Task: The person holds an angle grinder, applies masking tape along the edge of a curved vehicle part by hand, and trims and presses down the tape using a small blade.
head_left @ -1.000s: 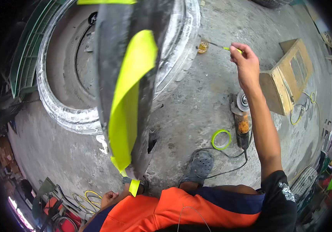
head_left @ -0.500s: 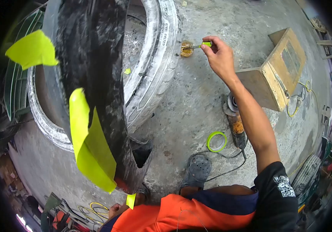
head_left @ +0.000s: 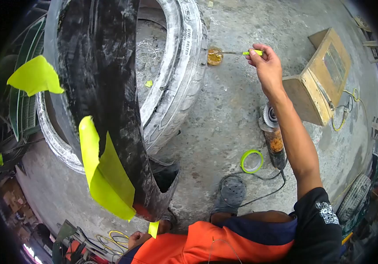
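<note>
My right hand (head_left: 266,66) is closed around the yellow-green handle of a thin brush (head_left: 251,53), whose tip reaches a small jar of amber liquid (head_left: 215,56) on the floor. My left hand (head_left: 137,237) is low in the view, partly hidden beside my orange clothing; what it holds, if anything, cannot be made out. A large dark curved panel (head_left: 105,75) stands close in front of me, with yellow-green tape pieces (head_left: 105,163) stuck on it and a ragged hole near its lower end.
Behind the panel lies a whitened tire (head_left: 176,83). An angle grinder (head_left: 274,136) with a cord and a roll of green tape (head_left: 251,161) lie right of centre. A wooden box (head_left: 321,83) stands farther right. My shoe (head_left: 232,191) is below the tape roll.
My right hand first moved in to the jar, then drew back a little to the right with the brush. The panel appears farther left than a second ago.
</note>
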Tool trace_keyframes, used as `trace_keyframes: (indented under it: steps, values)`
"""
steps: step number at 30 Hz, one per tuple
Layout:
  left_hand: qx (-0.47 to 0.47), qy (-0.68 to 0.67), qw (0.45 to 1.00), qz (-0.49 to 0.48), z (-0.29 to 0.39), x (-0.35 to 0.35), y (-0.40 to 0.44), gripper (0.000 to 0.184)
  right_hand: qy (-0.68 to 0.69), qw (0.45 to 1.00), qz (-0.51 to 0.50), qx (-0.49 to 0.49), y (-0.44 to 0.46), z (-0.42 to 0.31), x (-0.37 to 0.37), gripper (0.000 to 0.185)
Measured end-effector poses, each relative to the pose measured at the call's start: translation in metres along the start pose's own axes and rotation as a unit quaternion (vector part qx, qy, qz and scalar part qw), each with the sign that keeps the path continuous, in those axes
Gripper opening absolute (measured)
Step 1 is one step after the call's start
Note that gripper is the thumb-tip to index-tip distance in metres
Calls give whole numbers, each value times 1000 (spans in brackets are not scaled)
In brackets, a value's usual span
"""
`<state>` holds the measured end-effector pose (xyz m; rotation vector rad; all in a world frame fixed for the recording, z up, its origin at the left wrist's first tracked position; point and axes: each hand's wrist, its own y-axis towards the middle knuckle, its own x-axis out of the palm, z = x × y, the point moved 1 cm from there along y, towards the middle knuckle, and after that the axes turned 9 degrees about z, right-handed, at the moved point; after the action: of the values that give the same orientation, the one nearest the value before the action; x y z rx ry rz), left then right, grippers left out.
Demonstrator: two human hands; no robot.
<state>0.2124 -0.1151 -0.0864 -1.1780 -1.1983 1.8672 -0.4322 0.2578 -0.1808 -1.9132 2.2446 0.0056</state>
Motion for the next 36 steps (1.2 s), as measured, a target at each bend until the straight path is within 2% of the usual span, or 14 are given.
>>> trace_keyframes:
  steps: [4, 7, 9, 10, 11, 13, 15, 18, 21, 23, 25, 30, 34, 36]
  values:
    - [2, 52, 998, 34, -14, -7, 5, 26, 14, 1000, 6, -15, 6, 10, 8, 28]
    - [43, 93, 994, 31, -17, -31, 0, 27, -53, 993, -7, -103, 9, 15, 21, 26]
    - [136, 339, 930, 38, -18, -59, -3, 28, -198, 956, -39, -213, 7, 11, 28, 26]
    - [120, 388, 911, 65, 18, -50, -27, 25, -196, 956, -37, -213, 7, 11, 28, 26]
    - [103, 435, 890, 92, 52, -41, -52, 23, -174, 964, -25, -201, 9, 12, 27, 26]
    - [182, 376, 905, 79, 45, -97, -49, 24, -130, 975, -8, -178, 13, 13, 27, 27]
    - [211, 340, 908, 120, 101, -86, -77, 22, -92, 982, -18, -165, 15, 6, 21, 26]
    - [230, 337, 901, 146, 160, -71, -76, 24, -24, 998, -20, -63, 11, -11, 13, 30]
    - [308, 386, 857, 144, 209, -32, -69, 22, -1, 1000, 25, 3, 6, -12, 5, 30]
    - [351, 372, 857, 59, 213, 0, -60, 21, 6, 1000, 24, 5, 10, -2, 5, 30]
    - [374, 441, 816, 2, 213, 32, -59, 23, 12, 999, 31, 15, 10, 3, 0, 30]
    - [354, 469, 801, -113, 191, 80, -60, 28, -40, 997, 61, 19, 4, 4, -7, 33]
    - [346, 453, 813, -117, 163, 96, -43, 30, -42, 996, 72, 25, -6, -2, -12, 33]
    - [327, 387, 852, -129, 155, 107, -40, 32, 0, 995, 81, 54, -11, -3, -8, 35]
